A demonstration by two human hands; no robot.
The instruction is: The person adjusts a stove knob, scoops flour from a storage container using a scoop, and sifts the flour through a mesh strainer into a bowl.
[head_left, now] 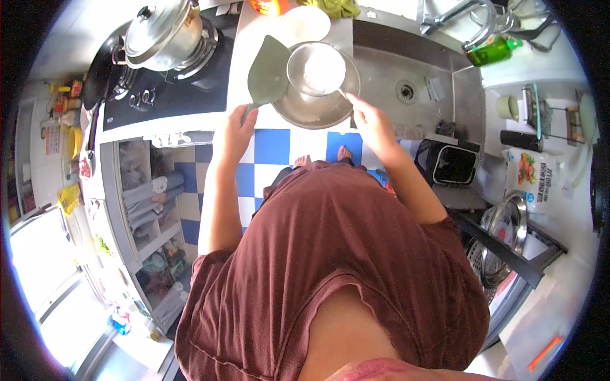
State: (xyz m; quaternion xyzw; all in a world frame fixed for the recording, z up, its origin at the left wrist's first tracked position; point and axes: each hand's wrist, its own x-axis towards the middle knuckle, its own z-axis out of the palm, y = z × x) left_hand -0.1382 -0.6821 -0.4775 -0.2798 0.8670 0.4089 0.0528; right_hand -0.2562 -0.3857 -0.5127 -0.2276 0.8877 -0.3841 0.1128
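My left hand is closed round the handle of a green leaf-shaped utensil, its broad blade lying over the left rim of a metal basin. A thin handle is pinched in my right hand. It belongs to a round metal sieve held above the basin, with something bright white inside it. Glare hides the detail of that white content. A little whitish matter shows at the bottom of the basin. Behind the sieve stands a white plate or bowl.
To the left, a lidded steel pot stands on the black gas hob, beside a dark pan. On the right are a steel sink, a tap and a green bottle. A green cloth lies at the back.
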